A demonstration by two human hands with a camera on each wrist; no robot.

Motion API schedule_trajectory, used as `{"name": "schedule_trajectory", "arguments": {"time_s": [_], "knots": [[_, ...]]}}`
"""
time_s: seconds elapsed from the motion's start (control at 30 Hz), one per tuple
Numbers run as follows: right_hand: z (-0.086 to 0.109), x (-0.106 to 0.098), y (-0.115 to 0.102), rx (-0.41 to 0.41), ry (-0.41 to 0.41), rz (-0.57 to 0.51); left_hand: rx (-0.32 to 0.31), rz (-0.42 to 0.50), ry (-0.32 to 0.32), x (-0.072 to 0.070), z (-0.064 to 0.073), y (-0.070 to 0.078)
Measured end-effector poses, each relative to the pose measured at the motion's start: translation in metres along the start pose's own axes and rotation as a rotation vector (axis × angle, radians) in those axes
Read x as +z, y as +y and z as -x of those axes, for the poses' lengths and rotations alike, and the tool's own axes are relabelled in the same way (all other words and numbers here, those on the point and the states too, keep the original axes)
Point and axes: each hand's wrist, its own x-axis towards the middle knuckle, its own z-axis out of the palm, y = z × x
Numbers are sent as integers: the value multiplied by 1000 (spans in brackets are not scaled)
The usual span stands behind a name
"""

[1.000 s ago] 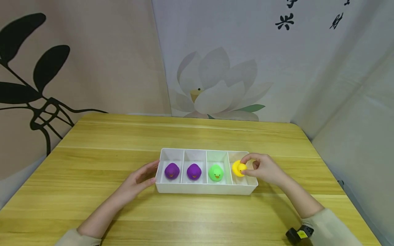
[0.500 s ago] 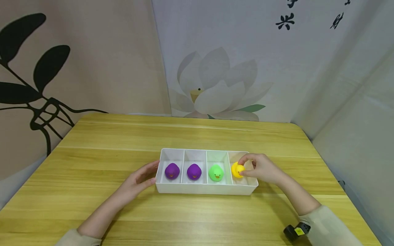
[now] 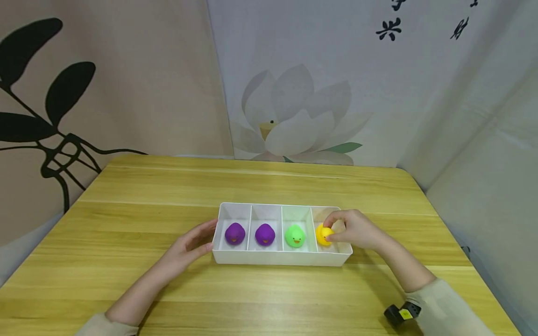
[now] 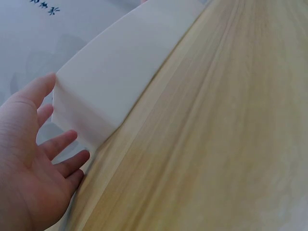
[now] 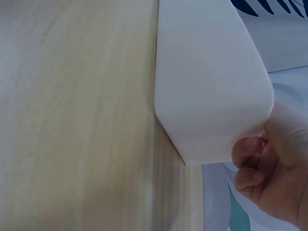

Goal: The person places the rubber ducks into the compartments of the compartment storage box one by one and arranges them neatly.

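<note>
A white tray point(image 3: 277, 258) with a row of compartments stands on the wooden table. Two purple toy ducks point(image 3: 235, 233) sit in its two left compartments, one in each. A green toy duck point(image 3: 295, 236) occupies the third. In the rightmost one, the thumb and fingers of my right hand point(image 3: 357, 229) pinch a yellow toy duck point(image 3: 322, 234); the tray wall hides it from the right wrist view. My left hand point(image 3: 191, 243) rests against the tray's left end, thumb at the front corner and fingers loosely spread, as the left wrist view also shows.
The wooden table point(image 3: 176, 289) runs back to a hanging cloth point(image 3: 302, 37) printed with a lotus. On the right sleeve sits a small black device point(image 3: 401, 313) with a yellow label.
My right hand has shifted slightly left and down, bringing the yellow duck lower into the rightmost compartment and turning it a little. The left hand and the tray look unmoved.
</note>
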Motion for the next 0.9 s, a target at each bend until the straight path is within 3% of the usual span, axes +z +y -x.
{"name": "schedule_trajectory", "arguments": {"time_s": [0.9], "knots": [[2,-3,-5,-14,-19,49,-8,4,0,0,0,-1]]}}
